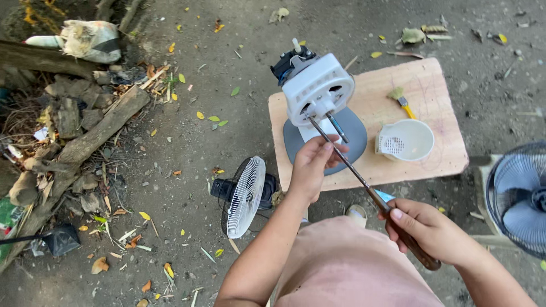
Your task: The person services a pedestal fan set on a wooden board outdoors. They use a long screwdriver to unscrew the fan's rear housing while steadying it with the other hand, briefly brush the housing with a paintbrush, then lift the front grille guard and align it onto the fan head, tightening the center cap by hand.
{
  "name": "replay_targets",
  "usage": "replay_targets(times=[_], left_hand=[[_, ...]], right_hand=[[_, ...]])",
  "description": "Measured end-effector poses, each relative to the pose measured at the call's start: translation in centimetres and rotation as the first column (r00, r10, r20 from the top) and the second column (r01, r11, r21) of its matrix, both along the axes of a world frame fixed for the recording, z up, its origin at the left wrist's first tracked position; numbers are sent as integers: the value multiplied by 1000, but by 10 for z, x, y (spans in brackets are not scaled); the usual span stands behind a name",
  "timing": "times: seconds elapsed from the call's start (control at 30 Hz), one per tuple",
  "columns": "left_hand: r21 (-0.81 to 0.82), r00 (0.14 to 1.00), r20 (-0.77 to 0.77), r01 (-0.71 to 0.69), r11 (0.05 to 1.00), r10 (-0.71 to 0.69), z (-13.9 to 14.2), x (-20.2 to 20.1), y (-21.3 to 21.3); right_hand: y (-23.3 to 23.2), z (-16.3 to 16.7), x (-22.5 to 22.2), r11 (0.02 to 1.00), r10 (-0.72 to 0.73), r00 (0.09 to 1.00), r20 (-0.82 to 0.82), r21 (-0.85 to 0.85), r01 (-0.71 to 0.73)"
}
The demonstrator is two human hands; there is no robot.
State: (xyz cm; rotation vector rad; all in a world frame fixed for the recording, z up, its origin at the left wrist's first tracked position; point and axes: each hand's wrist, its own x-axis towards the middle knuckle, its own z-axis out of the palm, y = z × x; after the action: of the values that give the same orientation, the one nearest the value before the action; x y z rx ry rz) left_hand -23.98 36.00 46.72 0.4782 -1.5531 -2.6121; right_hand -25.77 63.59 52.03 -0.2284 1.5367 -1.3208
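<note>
A person looked down from above at a fan motor (317,91), white-cased and stripped of its blades, standing on a grey base (352,136) on a wooden board (432,113). The board lay on bare, leaf-strewn ground, and the motor sat near the board's left edge, straight ahead of the person and tilted toward them.

The left hand (311,167) was closed around the base's stem just below the motor, steadying it. The right hand (424,227) was clenched on the brown handle of a long screwdriver (364,185). The screwdriver's shaft ran diagonally, up and to the left from the right hand, passing the left hand's fingertips, and its tip met the lower face of the motor casing beside the short metal shaft sticking out there. The left hand was much the nearer to the motor; the right hand stayed well back, close to the person's lap.

To the right of the motor the board carried a cream tub (405,139) holding a small grille piece, and a yellow-handled brush (402,101) beyond it, both well apart from the hands. The board's right half was otherwise bare wood.

On the ground to the left of the board a small white fan (245,196) lay on its side, near the left forearm. Another fan (520,199), dark-guarded, showed at the right edge. Logs and rubble (85,131) were heaped far left.
</note>
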Motion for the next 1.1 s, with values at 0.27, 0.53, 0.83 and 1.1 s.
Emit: replay_targets(times=[0.27, 0.53, 0.83, 1.1], left_hand=[[237, 991, -114, 95, 967, -70, 6, 8, 2], [188, 1000, -3, 1, 982, 0, 8, 0, 7], [99, 998, 40, -54, 994, 51, 5, -2, 11], [124, 999, -30, 29, 992, -25, 15, 4, 9]], right_hand=[[-1, -2, 25, 966, -240, 904, 354, -5, 258], [16, -7, 38, 970, -218, 960, 175, -72, 233], [15, -5, 59, 951, -283, 956, 78, 149, 270], [12, -6, 58, 937, -342, 909, 240, 19, 348]])
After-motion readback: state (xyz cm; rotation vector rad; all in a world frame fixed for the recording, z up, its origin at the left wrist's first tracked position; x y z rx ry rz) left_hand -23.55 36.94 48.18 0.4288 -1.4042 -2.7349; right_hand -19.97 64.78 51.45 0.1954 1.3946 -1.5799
